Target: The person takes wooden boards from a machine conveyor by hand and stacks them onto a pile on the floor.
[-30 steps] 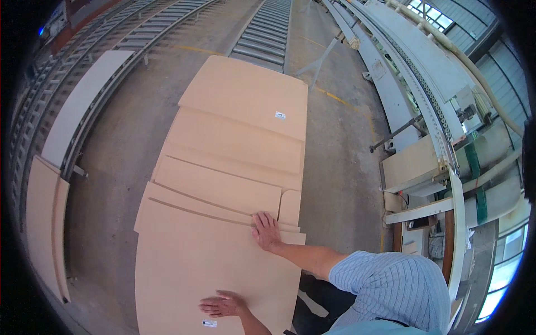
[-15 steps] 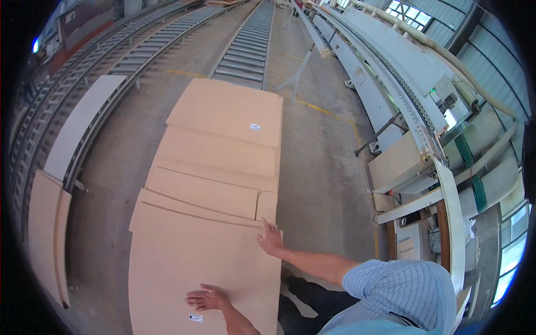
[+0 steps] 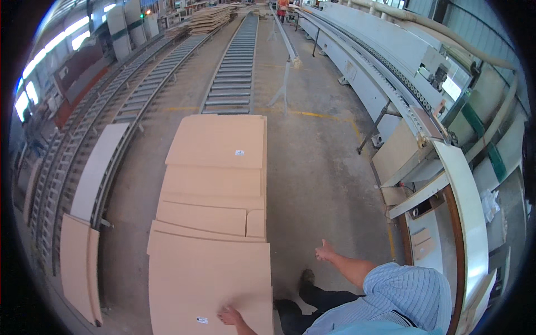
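A large light-brown board point(image 3: 209, 273) lies nearest to me, flat, with a small white label point(image 3: 202, 320) near its lower edge. My left hand point(image 3: 229, 316) is low over this board beside the label, slightly blurred, its fingers loosely apart and holding nothing. Past the board's right edge, my right hand point(image 3: 325, 250) hangs in the air above the floor, one finger raised and the others loosely bent, with nothing visible in it. Beyond the near board lie a narrow board point(image 3: 201, 218), a small rounded piece point(image 3: 255, 223) and a labelled far board point(image 3: 215, 139).
A roller conveyor point(image 3: 229, 78) runs away behind the boards. More roller tracks point(image 3: 148, 84) on the left carry a white board point(image 3: 100, 167) and brown boards point(image 3: 78, 262). A long white machine point(image 3: 357, 61) lines the right. A person in red point(image 3: 282, 10) stands far off.
My right hand has left the boards and moved right, over the floor. My left hand has shifted right, from above the label to beside it. The view has tilted up.
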Demonstrator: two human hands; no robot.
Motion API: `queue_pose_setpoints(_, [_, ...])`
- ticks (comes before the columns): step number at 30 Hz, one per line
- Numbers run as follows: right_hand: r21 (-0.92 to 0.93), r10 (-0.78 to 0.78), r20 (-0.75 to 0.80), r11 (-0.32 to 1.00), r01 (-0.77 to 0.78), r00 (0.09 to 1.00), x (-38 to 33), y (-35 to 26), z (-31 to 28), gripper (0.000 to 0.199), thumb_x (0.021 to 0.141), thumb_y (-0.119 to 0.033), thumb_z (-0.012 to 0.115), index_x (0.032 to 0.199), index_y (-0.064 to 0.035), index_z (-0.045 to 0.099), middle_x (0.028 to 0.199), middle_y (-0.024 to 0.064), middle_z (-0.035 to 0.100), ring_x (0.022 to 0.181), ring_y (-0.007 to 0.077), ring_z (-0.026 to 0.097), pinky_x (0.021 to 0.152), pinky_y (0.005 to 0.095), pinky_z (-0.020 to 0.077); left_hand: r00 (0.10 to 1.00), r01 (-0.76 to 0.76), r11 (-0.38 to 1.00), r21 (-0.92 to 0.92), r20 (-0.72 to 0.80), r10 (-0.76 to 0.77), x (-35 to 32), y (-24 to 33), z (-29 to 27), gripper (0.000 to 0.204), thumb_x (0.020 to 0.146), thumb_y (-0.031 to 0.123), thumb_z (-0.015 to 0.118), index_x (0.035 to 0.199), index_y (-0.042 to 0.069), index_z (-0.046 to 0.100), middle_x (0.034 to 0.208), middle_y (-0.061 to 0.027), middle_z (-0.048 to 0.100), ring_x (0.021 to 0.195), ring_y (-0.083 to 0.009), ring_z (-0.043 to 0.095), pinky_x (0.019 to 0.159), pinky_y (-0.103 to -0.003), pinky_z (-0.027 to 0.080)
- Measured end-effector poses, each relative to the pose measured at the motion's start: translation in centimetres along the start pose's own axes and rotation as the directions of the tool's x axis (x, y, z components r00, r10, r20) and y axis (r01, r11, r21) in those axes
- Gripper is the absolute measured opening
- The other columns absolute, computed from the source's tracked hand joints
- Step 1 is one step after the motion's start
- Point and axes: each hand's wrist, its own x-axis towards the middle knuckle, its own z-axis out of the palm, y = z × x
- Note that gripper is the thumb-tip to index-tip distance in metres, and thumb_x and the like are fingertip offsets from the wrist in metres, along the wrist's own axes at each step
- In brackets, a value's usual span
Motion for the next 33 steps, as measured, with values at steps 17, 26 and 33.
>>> queue_pose_setpoints(17, [-0.289,-0.218,0.183,0.920,0.265,0.959,6.2,3.4,-3.9,0.062,0.067,-0.013,0.071,0.125,-0.0035,0.049,0.082,0.0114,0.064,0.067,0.0184,0.061,0.056,0.0324,0.0487,0.816,-0.438,0.748,-0.499,0.129,0.564,-13.1,23.9,2.5,0.038,0.071,0.025,0.062,0.088,-0.008,0.063,0.088,-0.0253,0.064,0.085,-0.0383,0.060,0.081,-0.043,0.046])
queue_pose_setpoints(26, [-0.179,-0.107,0.110,0.976,0.126,0.988,1.1,-0.9,-8.5,0.063,0.069,-0.015,0.073,0.126,-0.0024,0.048,0.096,0.0155,0.065,0.086,0.0235,0.063,0.073,0.0355,0.0506,0.657,-0.698,0.698,-0.164,0.242,0.714,-2.8,25.5,5.6,0.014,0.079,0.025,0.062,0.070,0.015,0.066,0.068,-0.0049,0.065,0.068,-0.0227,0.066,0.057,-0.037,0.051])
queue_pose_setpoints(33, [0.036,-0.106,0.073,0.994,0.103,0.992,-1.7,-1.8,-7.7,0.065,0.064,-0.017,0.079,0.122,-0.0037,0.053,0.080,0.0088,0.066,0.072,0.0155,0.063,0.065,0.0304,0.0513,0.611,-0.385,0.758,-0.526,0.471,0.637,-0.8,31.4,4.3,0.023,0.068,0.017,0.059,0.071,-0.005,0.064,0.072,-0.0259,0.062,0.073,-0.0368,0.063,0.067,-0.045,0.048])
